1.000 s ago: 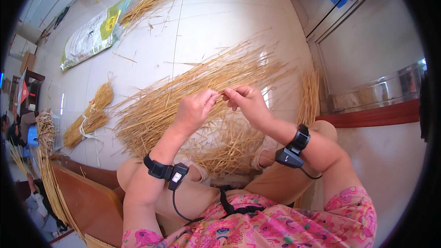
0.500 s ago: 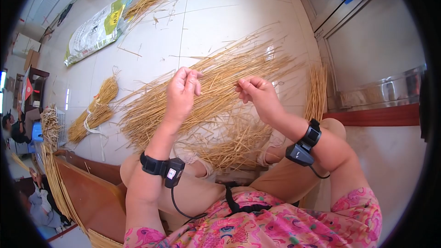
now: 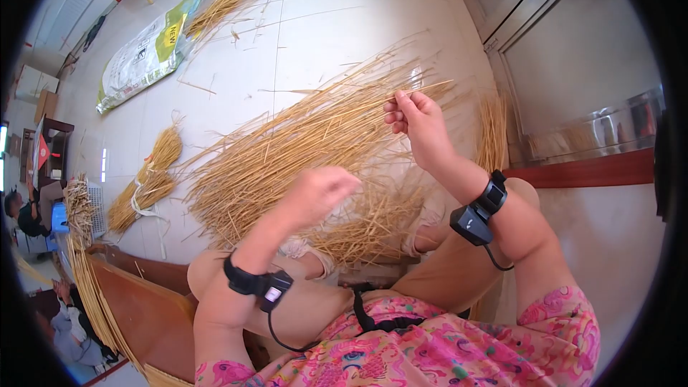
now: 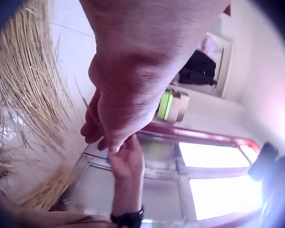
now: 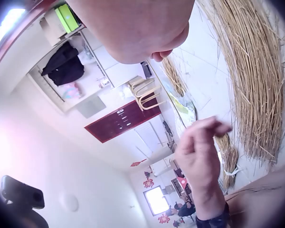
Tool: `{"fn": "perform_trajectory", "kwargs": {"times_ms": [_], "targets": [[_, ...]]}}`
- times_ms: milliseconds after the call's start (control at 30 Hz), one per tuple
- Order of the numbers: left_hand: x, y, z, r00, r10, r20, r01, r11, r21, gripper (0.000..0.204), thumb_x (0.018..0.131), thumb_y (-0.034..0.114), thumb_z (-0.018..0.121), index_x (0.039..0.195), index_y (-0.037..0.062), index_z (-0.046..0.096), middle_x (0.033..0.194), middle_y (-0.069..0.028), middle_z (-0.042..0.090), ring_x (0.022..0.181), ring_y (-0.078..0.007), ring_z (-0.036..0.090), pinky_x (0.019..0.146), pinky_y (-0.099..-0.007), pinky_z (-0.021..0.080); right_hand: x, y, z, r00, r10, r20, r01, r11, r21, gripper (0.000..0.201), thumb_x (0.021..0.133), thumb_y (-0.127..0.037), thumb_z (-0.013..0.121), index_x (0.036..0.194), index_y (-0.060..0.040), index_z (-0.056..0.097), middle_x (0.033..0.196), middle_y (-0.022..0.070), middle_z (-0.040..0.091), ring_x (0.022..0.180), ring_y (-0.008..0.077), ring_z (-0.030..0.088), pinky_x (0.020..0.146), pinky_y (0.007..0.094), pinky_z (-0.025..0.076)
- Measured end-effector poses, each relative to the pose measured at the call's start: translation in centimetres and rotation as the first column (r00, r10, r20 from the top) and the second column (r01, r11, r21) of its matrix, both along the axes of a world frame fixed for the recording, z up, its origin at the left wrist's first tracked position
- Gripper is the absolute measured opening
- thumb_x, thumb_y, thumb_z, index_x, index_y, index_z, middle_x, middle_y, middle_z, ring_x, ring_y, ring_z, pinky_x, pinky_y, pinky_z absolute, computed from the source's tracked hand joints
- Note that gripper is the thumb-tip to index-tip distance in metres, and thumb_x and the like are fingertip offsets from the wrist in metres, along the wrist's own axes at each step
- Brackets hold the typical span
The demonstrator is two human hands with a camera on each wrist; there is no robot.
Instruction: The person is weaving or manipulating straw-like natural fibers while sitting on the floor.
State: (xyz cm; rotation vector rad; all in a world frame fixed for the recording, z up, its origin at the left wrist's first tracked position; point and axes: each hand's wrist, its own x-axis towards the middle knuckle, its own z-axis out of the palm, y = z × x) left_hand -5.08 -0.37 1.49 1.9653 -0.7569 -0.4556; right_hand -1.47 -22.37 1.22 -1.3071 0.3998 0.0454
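My right hand (image 3: 421, 120) is raised over the far right part of the loose straw (image 3: 279, 158), thumb against its forefinger. It pinches a thin straw stalk (image 3: 438, 84), which points away to the right. Lower and nearer my knees, my left hand (image 3: 321, 195) is blurred, its fingers loosely bent above the near side of the straw. The right wrist view shows the same left hand (image 5: 199, 154) with nothing visible between its fingers. Short broken straw (image 3: 365, 229) lies between my feet.
A tied straw bundle (image 3: 147, 179) lies to the left. Farther back is a white and green bag (image 3: 140, 61) with straw at its mouth. More straw (image 3: 493, 132) leans by the metal doors (image 3: 580, 64). A brown wooden board (image 3: 140, 301) stands by my left knee. Other people sit far left.
My hands were together, then drew apart. My right hand has since risen away to the right, and my left hand has dropped toward my knees.
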Motion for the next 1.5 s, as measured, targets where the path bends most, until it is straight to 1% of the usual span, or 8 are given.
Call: {"fn": "perform_trajectory", "kwargs": {"times_ms": [33, 133, 233, 333, 433, 533, 633, 1500], "targets": [[-0.4, -0.7, -0.7, 0.911, -0.185, 0.367, 0.170, 0.983, 0.074, 0.013, 0.084, 0.015, 0.060, 0.094, 0.0072, 0.063, 0.093, -0.0094, 0.063, 0.090, -0.0208, 0.060, 0.078, -0.0340, 0.049, 0.1, 0.0, 0.0, 1.000, -0.005, 0.009, 0.005, 1.000, -0.003, 0.021, 0.094, -0.021, 0.048, 0.089, -0.0020, 0.055, 0.080, 0.0044, 0.060, 0.065, 0.0090, 0.055, 0.056, 0.0220, 0.044], [-0.6, -1.5, -0.5, 0.832, -0.092, 0.547, 0.103, 0.995, 0.010, 0.021, 0.076, 0.015, 0.067, 0.093, 0.0041, 0.061, 0.102, -0.0111, 0.059, 0.094, -0.0286, 0.054, 0.081, -0.0382, 0.046, 0.0, 0.0, 0.1, 1.000, -0.004, 0.008, 0.004, 1.000, -0.019, 0.021, 0.094, -0.021, 0.048, 0.089, -0.0020, 0.055, 0.080, 0.0043, 0.060, 0.065, 0.0091, 0.054, 0.056, 0.0219, 0.043], [1.4, -0.7, 0.6, 0.749, 0.186, 0.636, -0.269, 0.963, 0.035, 0.023, 0.074, 0.013, 0.069, 0.095, 0.0062, 0.062, 0.110, -0.0108, 0.056, 0.099, -0.0267, 0.052, 0.082, -0.0379, 0.044, -0.4, 0.3, 0.2, 1.000, 0.030, -0.004, -0.030, 0.999, -0.031, 0.021, 0.094, -0.022, 0.048, 0.089, -0.0018, 0.055, 0.080, 0.0043, 0.060, 0.065, 0.0092, 0.054, 0.056, 0.0220, 0.043], [3.4, 0.2, 0.3, 0.737, 0.336, 0.586, -0.442, 0.896, 0.043, 0.017, 0.075, 0.010, 0.068, 0.090, 0.0045, 0.063, 0.097, -0.0095, 0.060, 0.085, -0.0224, 0.056, 0.074, -0.0336, 0.046, -0.6, 0.6, 0.1, 0.998, 0.060, -0.001, -0.060, 0.997, -0.039, 0.022, 0.094, -0.022, 0.049, 0.089, -0.0015, 0.056, 0.079, 0.0045, 0.060, 0.065, 0.0092, 0.054, 0.056, 0.0217, 0.043], [3.5, 0.4, -0.4, 0.889, 0.435, 0.143, -0.439, 0.899, -0.003, 0.010, 0.076, 0.008, 0.067, 0.084, 0.0026, 0.065, 0.082, -0.0069, 0.062, 0.069, -0.0159, 0.058, 0.063, -0.0263, 0.048, -0.9, 1.0, -0.2, 0.996, 0.086, 0.032, -0.085, 0.996, -0.041, 0.021, 0.093, -0.020, 0.050, 0.089, -0.0009, 0.056, 0.079, 0.0047, 0.060, 0.064, 0.0090, 0.055, 0.055, 0.0215, 0.043], [3.0, -0.5, -0.9, 0.896, 0.438, 0.070, -0.427, 0.894, -0.135, 0.007, 0.076, 0.006, 0.066, 0.082, 0.0017, 0.066, 0.069, -0.0039, 0.059, 0.055, -0.0107, 0.053, 0.054, -0.0225, 0.045, -1.4, 1.5, -0.5, 0.976, 0.215, 0.034, -0.213, 0.975, -0.068, 0.018, 0.093, -0.018, 0.051, 0.091, -0.0009, 0.056, 0.080, 0.0047, 0.061, 0.065, 0.0085, 0.056, 0.055, 0.0207, 0.044], [2.6, -1.0, -1.0, 0.908, 0.415, -0.058, -0.418, 0.906, -0.064, 0.008, 0.076, 0.004, 0.067, 0.083, 0.0005, 0.067, 0.073, -0.0021, 0.060, 0.064, -0.0062, 0.053, 0.058, -0.0205, 0.043, -2.1, 2.2, -0.7, 0.938, 0.347, 0.029, -0.342, 0.934, -0.106, 0.015, 0.092, -0.014, 0.052, 0.091, -0.0003, 0.056, 0.080, 0.0049, 0.062, 0.066, 0.0083, 0.057, 0.056, 0.0207, 0.045], [2.7, -0.7, -0.4, 0.915, 0.331, -0.232, -0.339, 0.941, 0.006, 0.007, 0.074, 0.007, 0.064, 0.077, 0.0008, 0.063, 0.063, 0.0057, 0.053, 0.054, -0.0013, 0.038, 0.049, -0.0190, 0.034, -3.1, 3.1, -0.2, 0.890, 0.444, 0.101, -0.416, 0.883, -0.217, 0.015, 0.089, -0.013, 0.057, 0.086, 0.0012, 0.061, 0.071, 0.0031, 0.061, 0.062, 0.0069, 0.056, 0.053, 0.0212, 0.046]]}}
